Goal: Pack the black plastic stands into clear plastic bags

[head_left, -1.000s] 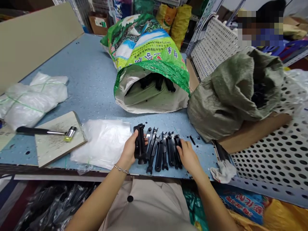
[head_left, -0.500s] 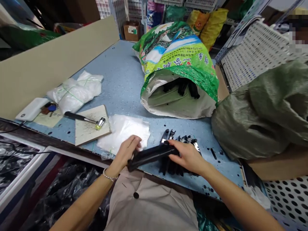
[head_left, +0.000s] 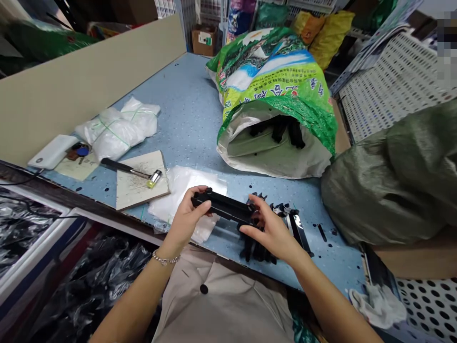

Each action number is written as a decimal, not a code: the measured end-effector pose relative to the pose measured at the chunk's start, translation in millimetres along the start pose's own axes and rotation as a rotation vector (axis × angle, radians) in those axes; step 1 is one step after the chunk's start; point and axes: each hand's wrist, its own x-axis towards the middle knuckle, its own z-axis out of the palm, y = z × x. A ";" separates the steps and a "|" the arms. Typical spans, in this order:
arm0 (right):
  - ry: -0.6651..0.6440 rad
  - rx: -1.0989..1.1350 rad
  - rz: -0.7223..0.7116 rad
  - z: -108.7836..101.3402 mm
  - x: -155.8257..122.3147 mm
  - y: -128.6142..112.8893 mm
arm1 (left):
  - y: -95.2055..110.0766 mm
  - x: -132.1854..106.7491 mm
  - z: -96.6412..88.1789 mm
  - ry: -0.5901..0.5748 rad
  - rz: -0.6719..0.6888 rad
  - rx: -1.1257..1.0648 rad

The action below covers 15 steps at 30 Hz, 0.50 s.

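Note:
A long black plastic part (head_left: 224, 208) is held level above the blue table (head_left: 185, 119), one end in each hand. My left hand (head_left: 189, 218) is closed round its left end; my right hand (head_left: 269, 229) pinches its right end. Under my right hand lies a row of several similar black parts (head_left: 285, 224) near the table's front edge. A stack of clear plastic bags (head_left: 185, 188) lies just left of the held part.
A green printed sack (head_left: 274, 90) with black parts inside lies open behind. An olive sack (head_left: 392, 186) sits at the right on a perforated white panel (head_left: 392, 81). A small hammer (head_left: 132, 170) rests on a board (head_left: 137, 188); bundled white bags (head_left: 114, 128) and a white power bank (head_left: 53, 151) lie left.
The black part was lifted from the row and turned from upright to lying crosswise between both hands, then raised a little. The camera view swung left.

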 end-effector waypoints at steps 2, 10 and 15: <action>-0.044 0.036 0.036 -5.7 1.8 0.9 | 0.6 3.2 -3.9 -0.087 -0.001 0.035; 0.199 0.939 0.282 -3.2 8.7 6.0 | -39.6 3.6 -16.6 0.064 0.201 0.904; 0.075 1.187 0.347 16.1 9.8 -5.6 | -35.0 18.5 -38.2 0.008 -0.017 0.509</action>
